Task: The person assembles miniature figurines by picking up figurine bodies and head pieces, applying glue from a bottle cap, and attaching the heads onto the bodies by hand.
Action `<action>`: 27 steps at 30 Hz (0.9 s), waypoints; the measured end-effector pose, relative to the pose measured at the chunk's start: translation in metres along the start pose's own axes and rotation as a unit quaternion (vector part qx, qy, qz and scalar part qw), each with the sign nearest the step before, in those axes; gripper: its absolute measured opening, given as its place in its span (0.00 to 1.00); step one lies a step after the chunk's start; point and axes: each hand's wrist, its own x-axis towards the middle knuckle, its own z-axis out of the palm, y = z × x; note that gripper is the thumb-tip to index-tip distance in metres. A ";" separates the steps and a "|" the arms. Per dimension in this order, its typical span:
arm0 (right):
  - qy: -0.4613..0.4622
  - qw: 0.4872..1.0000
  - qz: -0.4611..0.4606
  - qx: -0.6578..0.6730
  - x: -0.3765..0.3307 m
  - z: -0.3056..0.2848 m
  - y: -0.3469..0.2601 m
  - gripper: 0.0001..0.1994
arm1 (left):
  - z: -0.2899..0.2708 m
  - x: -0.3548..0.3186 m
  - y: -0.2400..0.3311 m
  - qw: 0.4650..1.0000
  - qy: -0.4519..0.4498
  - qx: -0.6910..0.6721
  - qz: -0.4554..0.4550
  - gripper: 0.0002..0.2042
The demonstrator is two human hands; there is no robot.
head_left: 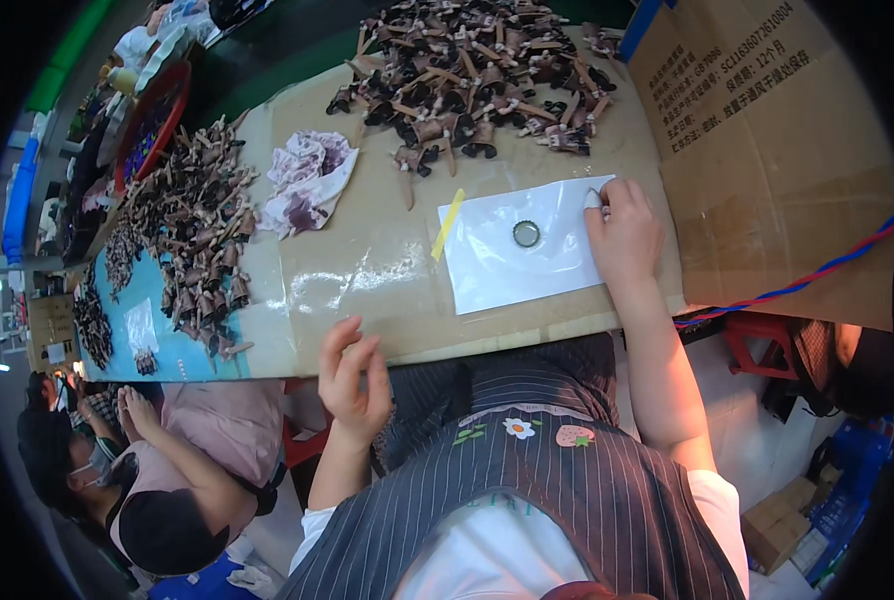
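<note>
A white sheet of paper (487,275) under a clear shiny film lies on the cardboard-topped table. A strip of yellow tape (448,225) crosses its left edge. On the sheet sits a small round cap (526,234) with a crimped rim, like a bottle cap. My right hand (627,235) rests at the sheet's right edge, fingers curled in; something white covers a fingertip or sits in the fingers, and I cannot tell which. My left hand (355,382) hovers at the table's front edge, empty, its fingers loosely bent and apart.
Many small brown figure parts (477,80) are heaped at the back, more (197,230) at the left. A crumpled stained cloth (307,180) lies between. A cardboard box (777,150) walls the right side, with a twisted red and blue cable (797,285). A co-worker (182,470) sits at left.
</note>
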 end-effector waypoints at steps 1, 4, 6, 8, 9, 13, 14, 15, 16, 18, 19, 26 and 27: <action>0.016 0.998 -0.041 -0.054 -0.002 0.003 -0.002 0.06 | 0.004 0.003 0.003 1.000 -0.026 0.000 0.016 0.09; 0.022 0.997 -0.042 -0.053 0.000 -0.001 0.001 0.08 | 0.015 0.019 0.010 0.998 -0.039 0.000 0.045 0.10; 0.019 0.999 -0.047 -0.007 0.000 -0.007 0.006 0.08 | 0.019 0.037 0.007 0.997 -0.051 0.001 0.065 0.10; 0.014 0.996 -0.054 0.063 0.000 -0.013 0.009 0.09 | 0.023 0.056 0.006 0.988 -0.121 0.064 0.078 0.12; 0.011 0.996 -0.059 0.067 -0.001 -0.017 0.010 0.09 | 0.027 0.065 0.004 0.988 -0.118 0.068 0.074 0.12; 0.064 0.978 -0.011 0.201 -0.011 -0.022 0.017 0.06 | 0.054 0.124 -0.011 0.987 -0.144 0.005 -0.074 0.17; 0.101 0.959 0.000 0.265 -0.014 -0.022 0.019 0.06 | 0.060 0.140 -0.017 0.983 -0.138 0.026 -0.116 0.19; 0.101 0.960 0.002 0.260 -0.015 -0.019 0.022 0.06 | 0.068 0.155 -0.026 0.977 -0.132 0.046 -0.158 0.22; 0.103 0.941 0.028 0.322 -0.014 -0.014 0.024 0.06 | 0.076 0.169 -0.034 0.978 -0.134 0.041 -0.158 0.22; 0.092 0.927 0.074 0.355 -0.009 -0.009 0.028 0.05 | 0.089 0.188 -0.048 0.974 -0.123 0.129 -0.141 0.25; 0.096 0.929 0.076 0.349 -0.010 -0.010 0.027 0.05 | 0.091 0.190 -0.051 0.974 -0.127 0.123 -0.139 0.25; 0.098 0.962 0.004 0.253 -0.047 -0.056 0.013 0.14 | 0.090 0.179 -0.057 0.979 -0.116 0.114 -0.120 0.20; 0.097 0.964 0.002 0.247 -0.053 -0.065 0.010 0.14 | 0.088 0.174 -0.062 0.980 -0.117 0.108 -0.122 0.20</action>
